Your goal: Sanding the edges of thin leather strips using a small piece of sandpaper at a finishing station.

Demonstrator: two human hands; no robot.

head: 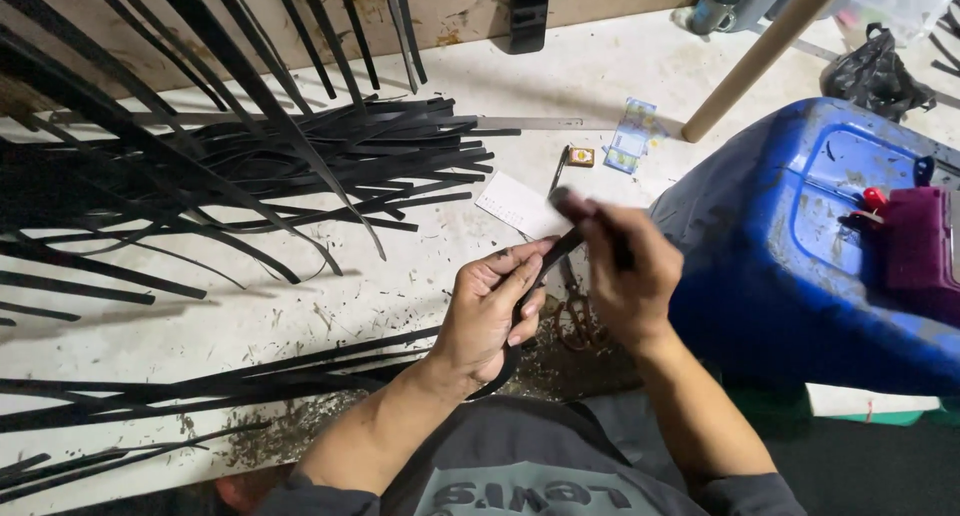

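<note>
The person sits low on the pale floor (600, 76), and both hands meet just in front of the chest. The left hand (490, 311) is curled around a thin black strip (545, 266) — thumb on top, fingers wrapped under it, pinching it tight. The strip runs up from that hand toward the right hand (625, 271), which is closed in a fist around a dark tool handle (572, 206). The right hand is blurry, so I cannot tell just where the tool meets the strip.

The strip looks light and bendy, a bit like a flat ribbon, and I think it would flop if held far from the spot being worked. Holding it close, as the left hand does, seems the best place. Its edges may be sharp or slick.

Both wrists are bent inward, elbows low.

A big heap of black strips (300, 166) lies to the left, more strips (200, 386) lie near the left arm, and small shavings (560, 346) sit under the hands. A blue plastic tub (790, 276) stands at the right — a white card (520, 206) lies beyond the hands.
</note>
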